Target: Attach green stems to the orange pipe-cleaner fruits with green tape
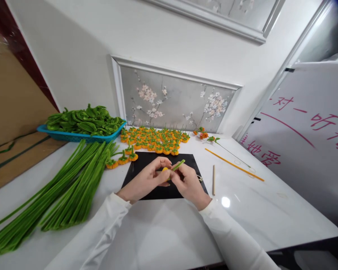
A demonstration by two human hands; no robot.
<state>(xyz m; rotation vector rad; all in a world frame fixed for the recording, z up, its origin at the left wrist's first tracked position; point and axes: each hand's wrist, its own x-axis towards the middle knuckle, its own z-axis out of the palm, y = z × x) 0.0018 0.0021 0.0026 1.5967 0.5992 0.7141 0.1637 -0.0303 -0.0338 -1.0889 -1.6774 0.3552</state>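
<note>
Over a black mat point(141, 160), my two hands meet with their fingertips close together. My left hand point(146, 179) is closed on a small orange-yellow pipe cleaner flower point(165, 169), mostly hidden by the fingers. Between the thumb and fingers of my right hand point(189, 183) is a green pipe cleaner point(178, 165), its free end pointing up and right. Where the green piece meets the flower is covered by the fingers. Just beyond the mat stand several rows of orange flowers point(157, 140) with green tops and thin stems.
A blue basket point(73, 137) heaped with green leaves stands at the back left. Long green pipe cleaners point(64, 191) lie in front of it. To the right are a wooden stick point(213, 180), an orange pipe cleaner point(233, 164) and a stemmed orange flower spray point(204, 135). A wall rises behind.
</note>
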